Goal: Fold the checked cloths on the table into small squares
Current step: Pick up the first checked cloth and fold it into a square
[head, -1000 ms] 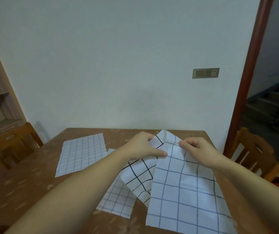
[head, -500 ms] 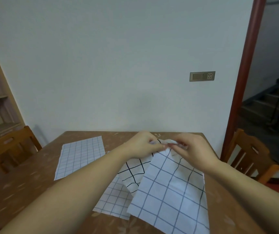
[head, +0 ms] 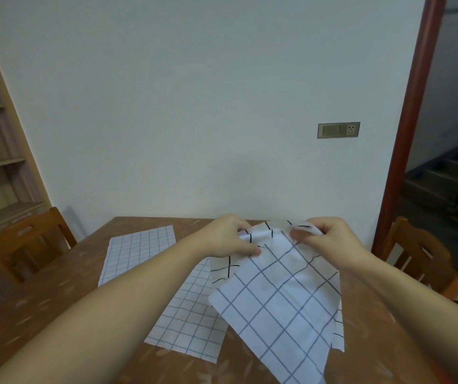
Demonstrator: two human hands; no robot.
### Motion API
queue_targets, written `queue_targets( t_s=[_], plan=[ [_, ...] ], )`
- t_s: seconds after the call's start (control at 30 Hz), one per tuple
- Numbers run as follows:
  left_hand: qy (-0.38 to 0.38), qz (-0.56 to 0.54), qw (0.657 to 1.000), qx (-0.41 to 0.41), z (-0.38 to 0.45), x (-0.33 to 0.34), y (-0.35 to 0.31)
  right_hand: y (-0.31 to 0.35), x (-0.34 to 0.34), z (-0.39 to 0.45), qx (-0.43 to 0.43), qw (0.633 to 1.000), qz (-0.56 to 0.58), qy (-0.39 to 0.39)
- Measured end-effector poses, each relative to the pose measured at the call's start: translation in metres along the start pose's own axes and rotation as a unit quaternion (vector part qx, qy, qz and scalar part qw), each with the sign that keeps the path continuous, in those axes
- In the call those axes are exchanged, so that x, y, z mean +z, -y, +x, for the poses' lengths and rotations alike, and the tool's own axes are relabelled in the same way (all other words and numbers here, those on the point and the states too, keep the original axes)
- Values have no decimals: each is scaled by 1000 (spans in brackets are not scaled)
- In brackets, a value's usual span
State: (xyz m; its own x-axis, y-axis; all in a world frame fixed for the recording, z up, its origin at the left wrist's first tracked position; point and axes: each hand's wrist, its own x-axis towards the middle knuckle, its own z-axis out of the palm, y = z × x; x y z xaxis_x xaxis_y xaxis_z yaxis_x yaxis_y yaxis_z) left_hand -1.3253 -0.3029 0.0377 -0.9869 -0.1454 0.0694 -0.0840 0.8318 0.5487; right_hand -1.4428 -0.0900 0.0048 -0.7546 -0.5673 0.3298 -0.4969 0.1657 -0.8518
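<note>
You pinch the far edge of the cloth (head: pixel 277 300) at right of the table (head: pixel 42 314), left hand (head: pixel 229 236) and right hand (head: pixel 330 238) apart, seemingly to line up its corners for folding.

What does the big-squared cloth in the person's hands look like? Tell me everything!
The large-check cloth is white, thin fabric with wide blue-grey grid lines. The left hand and right hand pinch its far edge, lifting it, so it slopes down toward the person at an angle. It overlaps a black-lined cloth and a finer-checked cloth on the brown table.
</note>
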Motion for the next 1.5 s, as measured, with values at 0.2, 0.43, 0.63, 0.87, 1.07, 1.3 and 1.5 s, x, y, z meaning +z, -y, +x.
queue_targets(
  t_s=[0.2, 0.43, 0.63, 0.87, 1.07, 1.3, 1.5],
  plan=[
    [-78, -400, 911, -69, -5, -4, 12, -1, -18, 0, 64, 992, 62, -92],
    [7, -430, 902, -38, -4, 10, 13, 2, -21, -1, 79, 987, 105, -92],
    [6, -286, 958, -22, 6, 20, 5, -2, -23, -4, 86, 987, 90, -102],
    [-70, -304, 948, -54, 20, 32, 9, 14, -5, -24, -152, 927, -273, -208],
    [-115, -352, 926, -70, 31, 48, 3, 9, 58, -43, -91, 877, -471, 13],
    [-128, -356, 920, -98, 36, 57, 5, 3, 79, -36, -63, 888, -456, -1],
    [-97, -347, 928, -89, 34, 57, 5, -3, 75, -25, -20, 918, -396, -17]
  ],
)
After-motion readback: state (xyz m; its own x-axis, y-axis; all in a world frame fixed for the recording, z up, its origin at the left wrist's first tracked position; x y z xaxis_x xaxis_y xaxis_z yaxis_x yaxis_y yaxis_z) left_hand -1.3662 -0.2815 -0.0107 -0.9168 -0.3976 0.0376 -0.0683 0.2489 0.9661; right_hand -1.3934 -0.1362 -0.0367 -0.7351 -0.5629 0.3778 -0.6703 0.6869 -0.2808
